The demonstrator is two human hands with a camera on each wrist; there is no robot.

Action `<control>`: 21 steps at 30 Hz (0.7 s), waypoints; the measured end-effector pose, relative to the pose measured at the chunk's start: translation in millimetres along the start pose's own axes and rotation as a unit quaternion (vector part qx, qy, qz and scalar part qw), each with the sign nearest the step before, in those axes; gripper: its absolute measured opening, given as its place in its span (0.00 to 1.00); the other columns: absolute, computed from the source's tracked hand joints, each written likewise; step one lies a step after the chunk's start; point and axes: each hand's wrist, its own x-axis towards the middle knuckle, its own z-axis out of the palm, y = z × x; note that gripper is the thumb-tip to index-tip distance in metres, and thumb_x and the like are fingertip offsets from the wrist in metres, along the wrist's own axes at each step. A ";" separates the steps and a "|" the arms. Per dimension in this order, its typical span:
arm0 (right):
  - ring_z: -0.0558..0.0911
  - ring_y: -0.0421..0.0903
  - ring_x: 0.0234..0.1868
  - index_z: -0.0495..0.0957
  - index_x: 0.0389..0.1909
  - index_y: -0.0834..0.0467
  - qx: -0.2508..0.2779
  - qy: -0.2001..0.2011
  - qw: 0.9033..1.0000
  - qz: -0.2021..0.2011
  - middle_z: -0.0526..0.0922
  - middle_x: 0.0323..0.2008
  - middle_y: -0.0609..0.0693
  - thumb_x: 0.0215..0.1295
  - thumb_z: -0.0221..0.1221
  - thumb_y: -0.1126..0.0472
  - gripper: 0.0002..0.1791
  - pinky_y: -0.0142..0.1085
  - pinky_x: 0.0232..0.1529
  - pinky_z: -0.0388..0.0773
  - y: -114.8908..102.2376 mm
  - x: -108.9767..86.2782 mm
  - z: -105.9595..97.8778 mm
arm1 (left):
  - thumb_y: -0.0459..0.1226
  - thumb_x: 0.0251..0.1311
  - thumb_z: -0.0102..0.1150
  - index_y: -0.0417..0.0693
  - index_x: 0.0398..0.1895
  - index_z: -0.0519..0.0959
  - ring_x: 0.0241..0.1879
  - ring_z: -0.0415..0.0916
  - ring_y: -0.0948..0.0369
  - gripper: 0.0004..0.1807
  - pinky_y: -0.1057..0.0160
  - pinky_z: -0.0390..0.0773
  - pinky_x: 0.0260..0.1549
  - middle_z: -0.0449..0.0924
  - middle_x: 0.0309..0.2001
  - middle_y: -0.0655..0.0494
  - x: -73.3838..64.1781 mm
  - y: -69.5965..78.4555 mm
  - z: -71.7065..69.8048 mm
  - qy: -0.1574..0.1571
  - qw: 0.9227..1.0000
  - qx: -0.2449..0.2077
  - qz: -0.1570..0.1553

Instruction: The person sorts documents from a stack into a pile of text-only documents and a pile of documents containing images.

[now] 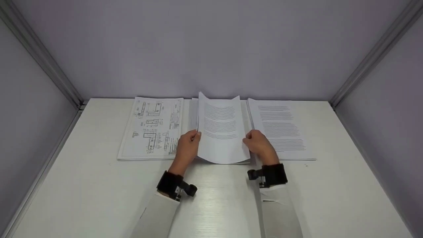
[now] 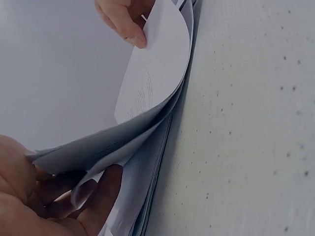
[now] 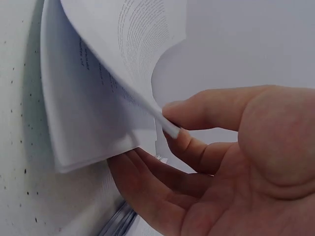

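A few printed sheets (image 1: 220, 145) bow upward at both sides over the middle paper stack (image 1: 194, 114). At their left edge, my left hand (image 1: 188, 147) pinches them between thumb and fingers; in the left wrist view its fingers (image 2: 106, 196) reach under the lifted pages. On the opposite edge my right hand (image 1: 261, 145) pinches the sheets too. The right wrist view shows the thumb (image 3: 197, 110) on top and the index finger below the sheet edge, with other fingers under a lower page. Lines of text cover the top sheet.
To the left lies a stack of technical drawings (image 1: 142, 132), close beside my left hand. A stack of text pages (image 1: 281, 129) lies on the right, partly behind my right hand. All rest on a white table (image 1: 211, 198) against the grey back wall (image 1: 211, 49).
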 end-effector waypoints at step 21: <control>0.70 0.58 0.58 0.62 0.65 0.71 0.090 -0.012 0.995 0.043 0.70 0.59 0.67 0.78 0.36 0.57 0.25 0.46 0.57 0.70 5.2 -3.2 -12.9 | 0.36 0.74 0.53 0.36 0.67 0.76 0.62 0.75 0.46 0.22 0.50 0.74 0.61 0.78 0.62 0.38 2.7 -4.3 -6.2 0.055 0.989 -0.095 -0.099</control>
